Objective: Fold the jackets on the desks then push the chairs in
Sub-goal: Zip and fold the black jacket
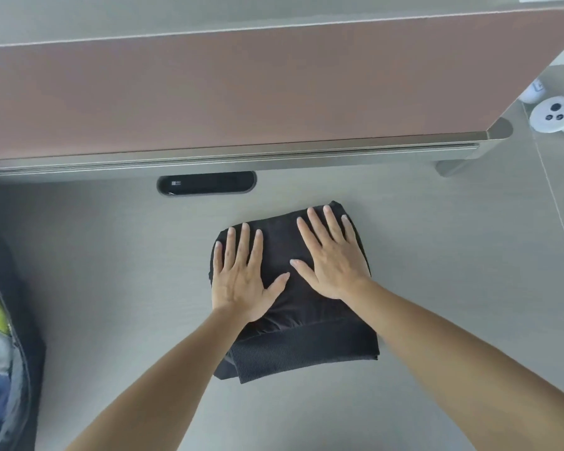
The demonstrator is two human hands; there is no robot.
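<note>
Black folded jacket (302, 307) lies on the grey desk (111, 255) beneath left hand (241, 281) and right hand (332, 258), both flat with fingers spread, likely pressing the folds down.

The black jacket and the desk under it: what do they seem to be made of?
The jacket looks like soft, matte knitted or fleece fabric; its hem is ribbed knit, with fine parallel ridges. The desk seems a grey laminate with a faint wood grain and a dull sheen, though painted wood is possible.
</note>
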